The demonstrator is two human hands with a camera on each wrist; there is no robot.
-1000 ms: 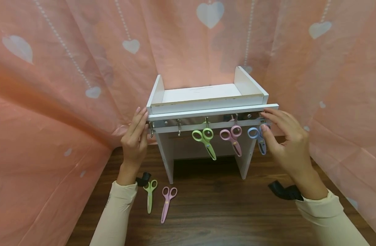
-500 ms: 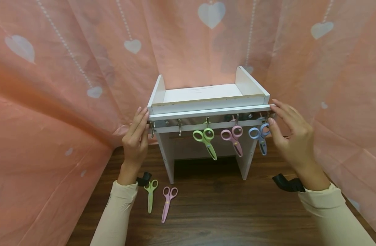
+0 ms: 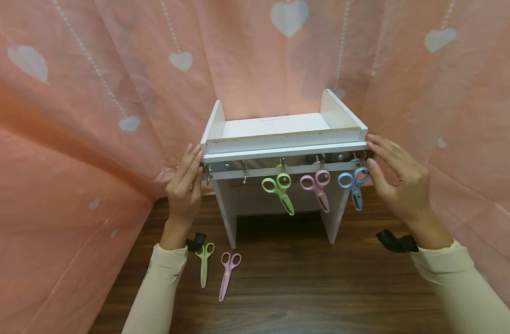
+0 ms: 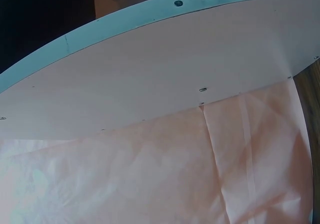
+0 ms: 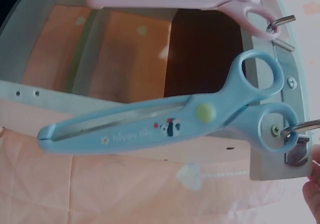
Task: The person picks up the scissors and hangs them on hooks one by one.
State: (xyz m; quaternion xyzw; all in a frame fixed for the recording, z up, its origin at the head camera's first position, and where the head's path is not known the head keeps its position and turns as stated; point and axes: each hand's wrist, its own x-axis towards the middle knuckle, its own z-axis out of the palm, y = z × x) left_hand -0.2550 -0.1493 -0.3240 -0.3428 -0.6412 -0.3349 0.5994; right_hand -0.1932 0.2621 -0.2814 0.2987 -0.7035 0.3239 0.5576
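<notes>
Blue scissors (image 3: pixel 354 181) hang by one finger loop from the rightmost hook of a white hook rack (image 3: pixel 286 151). In the right wrist view the blue scissors (image 5: pixel 165 119) show a small printed figure, with the hook through the lower loop. My right hand (image 3: pixel 398 188) is at the rack's right end, fingertips touching its edge and thumb beside the hook. Against the rack's left end rests my left hand (image 3: pixel 185 185), its fingers straight. Pink scissors (image 3: pixel 316 185) and green scissors (image 3: pixel 281 188) hang from neighbouring hooks.
Two more scissors, one green (image 3: pixel 204 266) and one pink (image 3: pixel 228 277), lie on the dark wooden surface (image 3: pixel 305 287) at front left. The rack is at the front of a white shelf unit (image 3: pixel 342 111). A pink heart-patterned curtain (image 3: pixel 259 55) surrounds it.
My right hand has moved right, away from the blue scissors, to the rack's end. The blue scissors now hang fully in view. My left hand has stayed in place.
</notes>
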